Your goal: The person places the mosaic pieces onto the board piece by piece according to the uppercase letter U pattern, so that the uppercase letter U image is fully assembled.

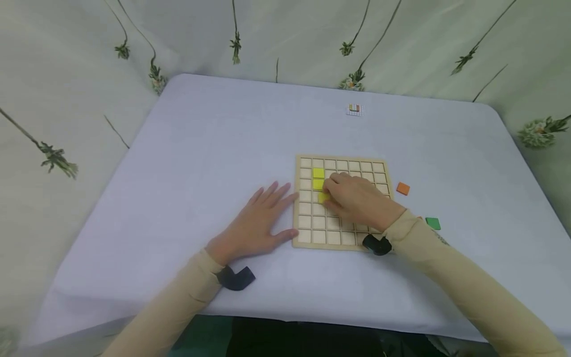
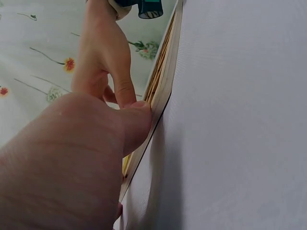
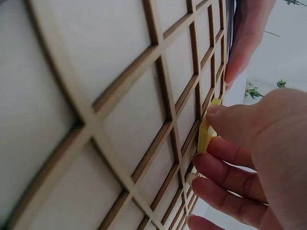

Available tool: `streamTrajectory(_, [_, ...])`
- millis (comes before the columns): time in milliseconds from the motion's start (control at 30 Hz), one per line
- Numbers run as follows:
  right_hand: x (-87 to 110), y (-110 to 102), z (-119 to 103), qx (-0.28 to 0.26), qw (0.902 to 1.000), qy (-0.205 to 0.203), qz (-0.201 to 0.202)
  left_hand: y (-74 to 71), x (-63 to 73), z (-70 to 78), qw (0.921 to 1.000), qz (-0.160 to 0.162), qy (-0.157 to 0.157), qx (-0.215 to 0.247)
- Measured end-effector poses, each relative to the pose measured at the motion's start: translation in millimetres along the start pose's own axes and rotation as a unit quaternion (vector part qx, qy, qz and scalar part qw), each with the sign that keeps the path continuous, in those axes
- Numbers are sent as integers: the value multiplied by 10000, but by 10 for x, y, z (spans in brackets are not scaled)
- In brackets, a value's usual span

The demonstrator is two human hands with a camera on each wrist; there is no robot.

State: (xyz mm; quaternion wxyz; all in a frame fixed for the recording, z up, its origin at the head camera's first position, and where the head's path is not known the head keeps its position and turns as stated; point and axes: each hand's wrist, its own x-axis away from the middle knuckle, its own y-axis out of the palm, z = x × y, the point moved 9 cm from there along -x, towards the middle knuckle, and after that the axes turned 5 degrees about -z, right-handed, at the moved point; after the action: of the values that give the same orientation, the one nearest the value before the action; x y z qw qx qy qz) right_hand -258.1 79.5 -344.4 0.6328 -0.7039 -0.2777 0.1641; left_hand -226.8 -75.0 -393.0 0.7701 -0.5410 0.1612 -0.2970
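A square wooden grid board (image 1: 340,245) lies on the white-covered table. Two yellow tiles (image 1: 318,173) sit one below the other in its second column from the left. Just below them, my right hand (image 1: 357,201) pinches a third yellow tile (image 3: 205,134) between thumb and index finger, tilted over a cell in the right wrist view. The other fingers of that hand hang over the grid. My left hand (image 1: 256,228) lies with spread fingers on the cloth, its thumb (image 2: 136,122) and a fingertip at the board's left edge.
Right of the board lie an orange tile (image 1: 403,188) and a green tile (image 1: 432,223); another orange piece is mostly hidden by the right sleeve (image 1: 428,248). A small card with a coloured grid pattern (image 1: 355,110) lies at the far side. Flower-printed cloth hangs behind the table.
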Motion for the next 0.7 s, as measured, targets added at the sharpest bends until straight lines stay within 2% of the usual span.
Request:
streamTrajectory(333, [-87, -6, -76, 213, 9994, -105, 249, 9, -13, 6, 10000, 2, 26, -50])
streamTrajectory(700, [-91, -15, -87, 344, 9991, -10, 238, 3, -5, 7, 10000, 3, 25, -58])
